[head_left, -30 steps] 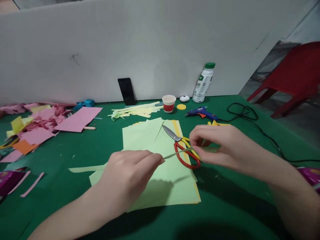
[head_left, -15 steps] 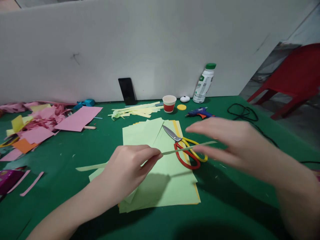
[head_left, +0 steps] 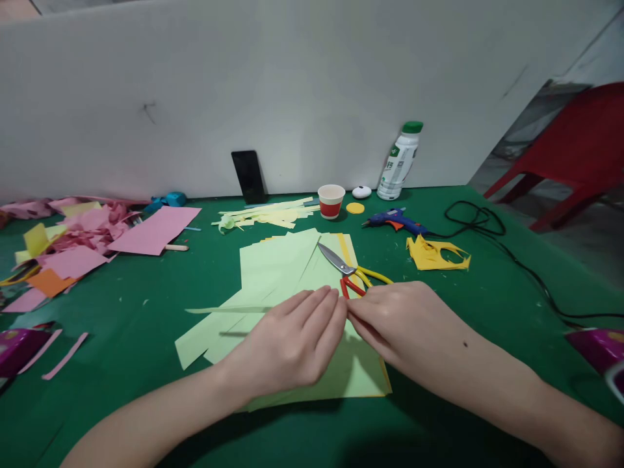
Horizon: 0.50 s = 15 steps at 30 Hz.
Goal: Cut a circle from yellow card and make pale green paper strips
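Over a stack of light green paper (head_left: 277,260), my left hand (head_left: 297,338) is closed on a narrow green paper strip (head_left: 219,310), whose loose end sticks out to the left. My right hand (head_left: 404,318) pinches at the fingertips, close against the left hand's fingers; the strip's end there is hidden by the fingers. Scissors (head_left: 344,265) with red and yellow handles lie on the stack just beyond my right hand, which covers part of the handles.
Behind the stack are cut paper strips (head_left: 273,214), a paper cup (head_left: 331,203), a yellow disc (head_left: 355,208), a phone (head_left: 248,175) and a bottle (head_left: 400,161). A glue gun (head_left: 396,221) and yellow scrap (head_left: 433,255) lie right; pink paper (head_left: 156,232) lies left.
My right hand has come left and down to meet my left hand, its fingers now pinched. The left hand's fingers have turned over the strip, and the yellow scrap has come into view.
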Tool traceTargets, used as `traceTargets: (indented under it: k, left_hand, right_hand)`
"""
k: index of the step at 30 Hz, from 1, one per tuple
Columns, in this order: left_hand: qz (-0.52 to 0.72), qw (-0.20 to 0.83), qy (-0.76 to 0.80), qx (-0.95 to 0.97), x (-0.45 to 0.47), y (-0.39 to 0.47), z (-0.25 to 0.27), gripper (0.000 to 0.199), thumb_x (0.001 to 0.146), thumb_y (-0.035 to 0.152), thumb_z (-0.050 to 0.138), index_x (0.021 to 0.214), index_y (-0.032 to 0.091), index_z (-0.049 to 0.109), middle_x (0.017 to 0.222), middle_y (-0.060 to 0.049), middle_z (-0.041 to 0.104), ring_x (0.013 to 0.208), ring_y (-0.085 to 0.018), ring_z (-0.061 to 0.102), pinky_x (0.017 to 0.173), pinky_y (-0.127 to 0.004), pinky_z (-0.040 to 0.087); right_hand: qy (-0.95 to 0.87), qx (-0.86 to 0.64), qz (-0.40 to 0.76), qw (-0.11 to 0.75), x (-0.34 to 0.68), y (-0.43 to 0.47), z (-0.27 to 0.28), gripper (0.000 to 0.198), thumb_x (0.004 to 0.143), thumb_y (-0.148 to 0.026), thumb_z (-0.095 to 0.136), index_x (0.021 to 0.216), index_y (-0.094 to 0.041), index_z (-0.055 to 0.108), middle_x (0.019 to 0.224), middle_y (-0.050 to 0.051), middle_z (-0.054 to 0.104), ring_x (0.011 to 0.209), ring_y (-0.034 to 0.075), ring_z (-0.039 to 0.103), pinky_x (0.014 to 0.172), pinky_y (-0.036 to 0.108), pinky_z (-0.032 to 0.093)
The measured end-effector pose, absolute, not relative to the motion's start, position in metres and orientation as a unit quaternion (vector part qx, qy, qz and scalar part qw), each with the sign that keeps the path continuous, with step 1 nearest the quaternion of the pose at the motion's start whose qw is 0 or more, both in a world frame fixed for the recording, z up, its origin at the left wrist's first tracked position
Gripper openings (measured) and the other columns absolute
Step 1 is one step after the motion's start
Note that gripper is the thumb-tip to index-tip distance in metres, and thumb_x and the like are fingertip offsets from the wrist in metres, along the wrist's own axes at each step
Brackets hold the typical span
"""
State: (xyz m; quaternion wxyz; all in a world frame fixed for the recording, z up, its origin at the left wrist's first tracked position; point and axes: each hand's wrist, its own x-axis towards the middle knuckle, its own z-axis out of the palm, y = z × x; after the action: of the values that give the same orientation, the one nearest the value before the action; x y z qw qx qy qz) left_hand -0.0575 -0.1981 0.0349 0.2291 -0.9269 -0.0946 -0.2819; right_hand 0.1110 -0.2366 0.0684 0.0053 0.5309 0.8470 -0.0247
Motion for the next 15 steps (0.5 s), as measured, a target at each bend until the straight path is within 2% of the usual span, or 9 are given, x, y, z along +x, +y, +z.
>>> traceTargets:
  k: [2,8,12,15]
  left_hand:
    - [-0.294,0.207,-0.099,-0.928,-0.057,-0.197,0.033,0.022,0.084,0.004,0.038,0.092,0.002,0.058,0.087,-0.015,0.069,0.082,-0.024,0.066,0.068,-0.033,0.056]
    - [-0.280,-0.004,-0.205,-0.938,-0.056,-0.187,0.024,0.017,0.082,0.011,0.044,0.078,0.015,0.060,0.068,-0.002,0.067,0.058,-0.012,0.061,0.051,-0.021,0.047]
    - [-0.239,-0.148,-0.249,-0.927,-0.057,-0.181,0.025,0.012,0.082,0.016,0.049,0.082,0.016,0.061,0.072,-0.001,0.067,0.060,-0.009,0.059,0.055,-0.019,0.045]
    - [-0.205,-0.209,-0.284,-0.913,-0.057,-0.178,0.030,0.012,0.081,0.016,0.050,0.081,0.016,0.062,0.073,0.000,0.066,0.060,-0.009,0.058,0.057,-0.019,0.043]
  right_hand:
    - [0.840,0.541,-0.024,0.010,0.109,-0.236,0.068,0.023,0.082,-0.012,0.045,0.065,-0.016,0.060,0.060,0.005,0.063,0.056,0.014,0.057,0.049,0.025,0.028]
    - [0.841,0.538,-0.044,0.032,0.111,-0.234,0.067,0.023,0.081,-0.013,0.044,0.065,-0.016,0.060,0.061,0.004,0.063,0.055,0.014,0.056,0.048,0.027,0.023]
    - [0.845,0.533,-0.045,0.015,0.125,-0.232,0.067,0.029,0.082,-0.015,0.040,0.059,-0.017,0.057,0.056,0.001,0.059,0.050,0.012,0.050,0.048,0.027,0.019]
    - [0.844,0.531,-0.069,0.006,0.138,-0.228,0.069,0.032,0.082,-0.018,0.040,0.052,-0.017,0.051,0.046,-0.003,0.046,0.044,0.009,0.037,0.047,0.026,0.016]
